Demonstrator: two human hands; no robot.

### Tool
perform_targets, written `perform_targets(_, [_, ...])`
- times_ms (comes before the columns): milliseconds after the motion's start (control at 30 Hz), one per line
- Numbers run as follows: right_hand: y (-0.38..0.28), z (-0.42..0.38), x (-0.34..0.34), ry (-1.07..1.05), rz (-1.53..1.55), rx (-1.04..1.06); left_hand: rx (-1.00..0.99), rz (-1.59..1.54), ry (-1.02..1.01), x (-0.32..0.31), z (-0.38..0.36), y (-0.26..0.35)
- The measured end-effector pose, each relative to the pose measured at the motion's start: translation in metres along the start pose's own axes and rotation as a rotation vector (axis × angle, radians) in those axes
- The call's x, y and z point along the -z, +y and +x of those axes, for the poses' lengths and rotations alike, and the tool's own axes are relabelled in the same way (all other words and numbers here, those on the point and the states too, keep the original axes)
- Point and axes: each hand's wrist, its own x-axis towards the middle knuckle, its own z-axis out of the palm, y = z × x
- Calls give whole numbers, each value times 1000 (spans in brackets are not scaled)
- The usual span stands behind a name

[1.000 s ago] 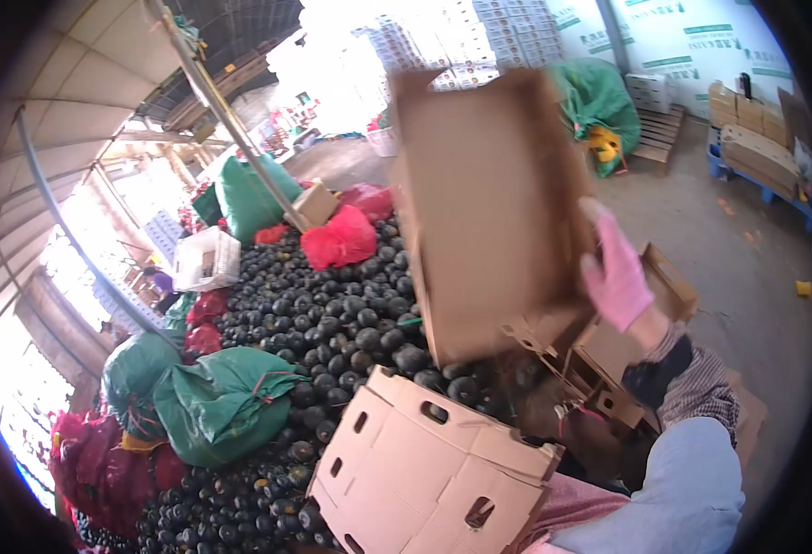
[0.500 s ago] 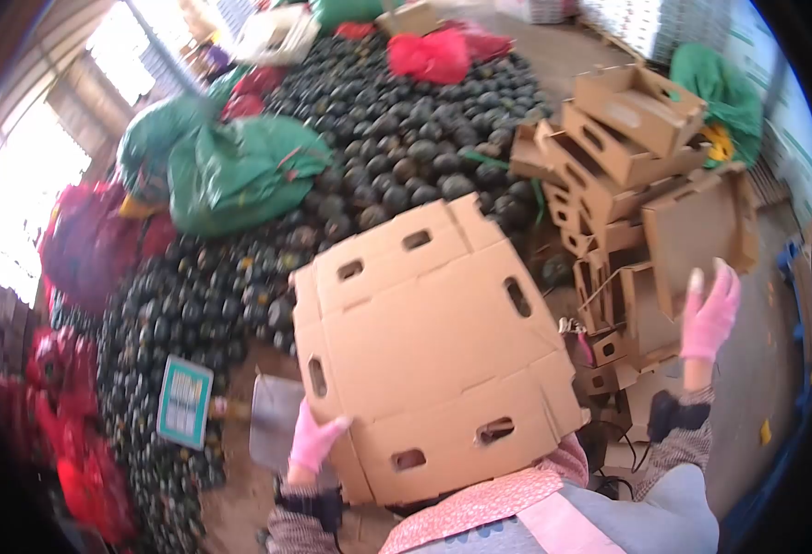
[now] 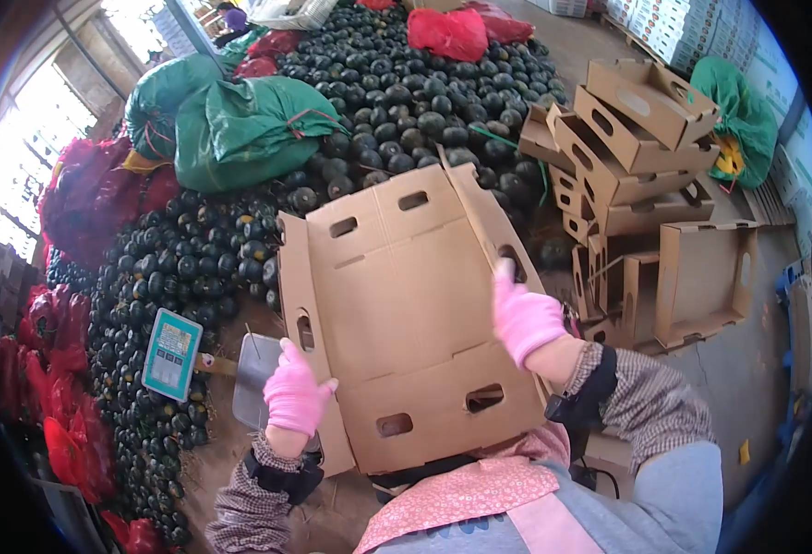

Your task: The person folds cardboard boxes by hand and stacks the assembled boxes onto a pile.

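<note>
Head view: the flat carton blank (image 3: 406,314) is propped against the person's lap, left hand (image 3: 295,397) clamped on its left edge, right hand (image 3: 524,319) pressing open-palmed on the right flap, steadying it above the squash pile (image 3: 406,120).

Dirt floor (image 3: 240,462), daylight from left, white stacked boxes (image 3: 692,28) at back

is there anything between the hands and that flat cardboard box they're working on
Nothing visible. The left hand grips the left edge of the flat cardboard box, and the right hand rests on its right flap; both pink gloves touch the cardboard directly.
</note>
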Motion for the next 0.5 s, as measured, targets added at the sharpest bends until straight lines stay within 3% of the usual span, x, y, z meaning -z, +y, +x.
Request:
perform_targets(33, [-10,-11,-1,58,-89,137,-29,143,52,1,-5,4])
perform_targets(67, [-9,-21,26,-57,-89,358,-65,182,9,4,-7,9])
perform_targets(133, [16,-13,35,-183,-166,530,-122,263,-62,11,-10,12])
perform_targets(233, [39,-3,36,-224,-396,759,-427,-82,136,13,-3,-15])
perform_targets(267, [44,2,35,-218,-496,823,-572,-135,35,18,-2,-14])
perform_targets(333, [63,23,30,-219,-245,823,-859,-239,-185,26,-3,-5])
perform_targets(367, [75,33,26,-225,-119,822,-905,-205,-156,28,0,-9])
perform_targets(433, [103,49,7,-41,292,864,-988,-149,-116,25,7,-22])
perform_targets(500, [116,50,-9,4,596,865,-926,-260,-77,9,9,-40])
